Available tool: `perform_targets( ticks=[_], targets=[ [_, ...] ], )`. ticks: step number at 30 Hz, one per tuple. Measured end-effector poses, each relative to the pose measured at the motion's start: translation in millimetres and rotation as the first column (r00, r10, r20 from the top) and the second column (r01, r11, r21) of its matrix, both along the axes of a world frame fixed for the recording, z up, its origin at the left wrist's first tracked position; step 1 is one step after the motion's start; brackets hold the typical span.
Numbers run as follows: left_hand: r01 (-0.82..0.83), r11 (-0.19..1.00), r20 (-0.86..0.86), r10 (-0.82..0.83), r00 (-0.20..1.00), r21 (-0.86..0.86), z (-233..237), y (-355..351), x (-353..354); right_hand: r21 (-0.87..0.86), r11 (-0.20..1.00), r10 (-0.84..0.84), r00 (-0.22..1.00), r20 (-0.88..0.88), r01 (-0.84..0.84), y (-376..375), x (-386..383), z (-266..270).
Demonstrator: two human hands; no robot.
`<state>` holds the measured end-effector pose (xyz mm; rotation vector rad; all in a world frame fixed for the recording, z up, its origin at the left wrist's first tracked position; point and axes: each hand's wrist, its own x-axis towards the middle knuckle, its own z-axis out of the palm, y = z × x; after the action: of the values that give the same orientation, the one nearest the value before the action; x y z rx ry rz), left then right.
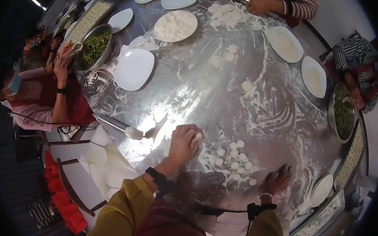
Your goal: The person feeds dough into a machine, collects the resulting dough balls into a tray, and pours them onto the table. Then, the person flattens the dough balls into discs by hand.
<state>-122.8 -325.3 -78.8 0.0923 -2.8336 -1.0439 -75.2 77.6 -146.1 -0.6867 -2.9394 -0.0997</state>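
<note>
My left hand (183,143) is on the floured metal table (199,101), its fingers closed round a small piece of dough (197,136). To its right lies a group of several small dough pieces (234,154). Beyond that group my right hand (277,180) rests flat on the table with nothing in it, fingers stretched out. A rolling pin (114,123) lies left of my left hand, beside a lump of dough (134,133).
White plates (133,69) and a plate of flour (175,26) stand farther back. Bowls of green filling (96,49) (343,112) stand at both sides. Co-workers are at the left (28,91), top and right. Trays (317,223) lie at the lower right.
</note>
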Motion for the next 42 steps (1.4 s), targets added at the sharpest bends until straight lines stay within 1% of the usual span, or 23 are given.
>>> perform_targets(
  ticks=[1, 2, 5, 6, 9, 10, 11, 13, 15, 16, 19, 20, 21, 23, 26, 29, 30, 31, 33, 36, 39, 42],
  targets=[
    [-0.015, 0.999, -0.047, 0.013, 0.999, -0.048, 1.6, -0.5, -0.1, -0.008, 1.000, 0.003, 1.000, -0.010, -0.003, -0.4, 0.8, 2.0],
    [0.000, 0.996, 0.046, 0.004, 0.999, -0.090, 5.5, -3.0, 1.3, -0.002, 1.000, 0.007, 1.000, -0.004, -0.007, 1.4, 1.4, 1.0],
    [-0.099, 0.976, -0.006, 0.099, 0.995, -0.192, 33.7, -1.4, -15.8, -0.008, 1.000, 0.016, 1.000, -0.010, -0.016, 4.3, 1.2, -0.9],
    [-0.053, 0.982, 0.017, 0.057, 0.998, -0.182, 31.4, -7.1, -24.5, -0.022, 0.999, 0.023, 1.000, -0.021, -0.023, 0.8, 0.4, 4.5],
    [-0.012, 0.952, -0.104, -0.021, 0.994, -0.305, 36.4, 9.6, -59.9, -0.054, 0.998, 0.029, 0.999, -0.022, -0.031, -1.6, -1.5, 6.7],
    [0.063, 0.929, -0.061, -0.092, 0.994, -0.364, 22.7, 16.8, -66.6, -0.061, 0.998, 0.022, 1.000, -0.017, -0.023, -0.2, -0.9, 5.2],
    [0.190, 0.891, 0.072, -0.176, 0.982, -0.411, 1.1, 25.6, -68.7, -0.051, 0.998, 0.026, 0.999, -0.020, -0.027, 0.9, 2.8, 3.4],
    [0.282, 0.853, 0.091, -0.270, 0.959, -0.438, -9.8, 35.1, -68.8, -0.033, 0.998, 0.047, 0.998, -0.041, -0.048, 2.4, -1.9, 1.5],
    [0.265, 0.811, 0.131, -0.231, 0.964, -0.522, -12.2, 32.0, -71.9, -0.043, 0.998, 0.050, 0.998, -0.041, -0.052, -0.2, 2.4, 5.8],
    [0.203, 0.820, 0.086, -0.186, 0.979, -0.535, -10.8, 30.9, -74.7, -0.045, 0.998, 0.044, 0.998, -0.043, -0.045, -2.5, -0.9, 7.8],
    [0.194, 0.873, 0.046, -0.194, 0.980, -0.447, -1.4, 26.3, -72.4, -0.082, 0.996, 0.040, 0.998, -0.053, -0.044, -3.5, -6.8, 13.5],
    [0.299, 0.894, 0.077, -0.290, 0.954, -0.333, -6.7, 23.5, -65.3, -0.101, 0.994, 0.031, 0.998, -0.051, -0.036, -6.4, -7.3, 18.1],
    [0.414, 0.865, 0.120, -0.397, 0.910, -0.282, -4.9, 27.4, -54.1, -0.120, 0.992, 0.027, 0.998, -0.048, -0.032, -8.9, -6.7, 21.5],
    [0.617, 0.768, 0.171, -0.594, 0.786, -0.169, 2.1, 36.4, -35.9, -0.120, 0.992, 0.024, 0.999, -0.027, -0.027, -8.1, -5.3, 20.9],
    [0.610, 0.776, 0.197, -0.581, 0.790, -0.158, 1.0, 42.6, -25.3, -0.125, 0.992, 0.028, 0.999, -0.031, -0.032, -6.8, -6.7, 23.3],
    [0.445, 0.847, 0.183, -0.408, 0.895, -0.290, 14.5, 42.9, -38.2, -0.124, 0.991, 0.045, 0.998, -0.043, -0.050, -7.3, -6.4, 25.8],
    [0.353, 0.855, 0.048, -0.363, 0.931, -0.381, 21.3, 44.0, -48.6, -0.123, 0.991, 0.051, 0.998, -0.047, -0.057, -8.0, -6.2, 26.1],
    [0.353, 0.813, 0.029, -0.384, 0.923, -0.464, 24.4, 39.7, -56.5, -0.122, 0.991, 0.056, 0.997, -0.059, -0.063, -7.6, -6.1, 25.5],
    [0.448, 0.777, 0.144, -0.432, 0.890, -0.442, 18.2, 35.7, -67.3, -0.120, 0.990, 0.070, 0.994, -0.084, -0.080, -6.5, -6.4, 24.7],
    [0.426, 0.856, 0.189, -0.385, 0.903, -0.293, 15.1, 34.8, -76.3, -0.125, 0.992, 0.017, 1.000, -0.015, -0.019, -8.1, -8.2, 26.6],
    [0.158, 0.940, -0.048, -0.180, 0.982, -0.301, 46.8, 48.7, -99.5, -0.145, 0.988, 0.045, 0.997, -0.068, -0.055, -8.3, -7.2, 27.1],
    [0.153, 0.938, -0.173, -0.214, 0.961, -0.312, 41.3, 69.4, -116.0, -0.136, 0.990, 0.038, 0.999, -0.036, -0.042, -5.2, -7.2, 23.1]
  ],
)
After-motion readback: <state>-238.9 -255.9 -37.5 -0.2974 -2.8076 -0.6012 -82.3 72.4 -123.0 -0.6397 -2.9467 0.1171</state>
